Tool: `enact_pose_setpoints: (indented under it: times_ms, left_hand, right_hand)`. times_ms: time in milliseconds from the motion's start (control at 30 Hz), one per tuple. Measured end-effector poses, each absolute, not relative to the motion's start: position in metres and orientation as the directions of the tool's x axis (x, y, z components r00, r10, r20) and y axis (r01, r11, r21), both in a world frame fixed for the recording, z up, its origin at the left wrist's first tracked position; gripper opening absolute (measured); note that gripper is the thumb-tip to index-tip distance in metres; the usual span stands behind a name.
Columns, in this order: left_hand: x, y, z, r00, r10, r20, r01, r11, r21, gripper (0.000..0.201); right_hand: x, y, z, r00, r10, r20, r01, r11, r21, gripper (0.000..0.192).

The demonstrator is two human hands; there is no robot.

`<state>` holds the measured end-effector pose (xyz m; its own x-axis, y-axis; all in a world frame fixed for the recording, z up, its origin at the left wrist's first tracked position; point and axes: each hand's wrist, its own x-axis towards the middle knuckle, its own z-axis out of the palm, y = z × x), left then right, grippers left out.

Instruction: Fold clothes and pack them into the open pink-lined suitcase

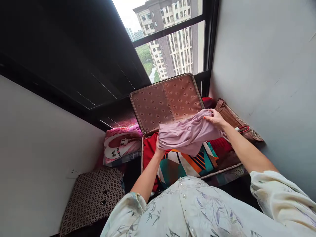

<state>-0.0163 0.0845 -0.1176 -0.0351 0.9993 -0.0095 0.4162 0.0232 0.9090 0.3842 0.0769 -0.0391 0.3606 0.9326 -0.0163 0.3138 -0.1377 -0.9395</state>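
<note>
Mauve soft folded cloth [187, 135] is held above the open brown patterned suitcase [168, 102], the right hand [216, 118] pinching its far edge and the left hand [159, 149] gripping its near edge from beneath, over a striped multicoloured fabric [182, 163] lying inside that suitcase.

Head camera looks steeply down, close over an open suitcase [170, 105] toward a window [170, 49].

Both arms extended forward, right hand [216, 119] gripping, left hand [159, 149] mostly hidden, probably closed
</note>
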Motion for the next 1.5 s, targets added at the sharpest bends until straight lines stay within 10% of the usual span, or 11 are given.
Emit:
enact_pose_setpoints:
  times_ms: [167,333,500,667,1133,1333,1500]
  left_hand:
    - [-0.051,0.047,-0.144,-0.252,0.967,-0.042,0.593,0.188,0.783,0.054]
    - [-0.040,0.036,-0.134,0.153,0.979,0.137,0.861,-0.200,0.467,0.055]
    - [0.007,0.053,-0.139,0.534,0.835,-0.137,0.832,-0.490,0.260,0.083]
    - [0.011,0.071,-0.178,0.478,0.782,-0.401,0.878,-0.418,0.231,0.101]
    - [-0.035,0.022,-0.169,0.549,0.805,-0.225,0.792,-0.415,0.447,0.086]
    - [-0.157,-0.084,-0.150,0.261,0.962,-0.077,0.811,-0.176,0.558,0.070]
    - [-0.197,-0.116,-0.155,-0.008,0.988,-0.152,0.690,0.115,0.714,0.062]
  right_hand:
    - [0.366,0.055,-0.107,0.450,0.893,0.000,0.750,-0.379,-0.542,0.085]
    - [0.337,0.025,-0.157,0.242,0.970,0.014,0.932,-0.228,-0.281,0.076]
    - [0.337,0.051,-0.176,0.313,0.945,-0.098,0.918,-0.328,-0.222,0.077]
    - [0.347,0.082,-0.194,0.292,0.904,-0.312,0.888,-0.378,-0.262,0.078]
    - [0.364,0.081,-0.211,0.255,0.948,-0.192,0.905,-0.303,-0.297,0.083]
    - [0.336,0.004,-0.170,0.069,0.982,0.179,0.969,-0.024,-0.245,0.075]
    - [0.275,-0.046,-0.146,-0.343,0.921,0.187,0.916,0.372,-0.149,0.067]
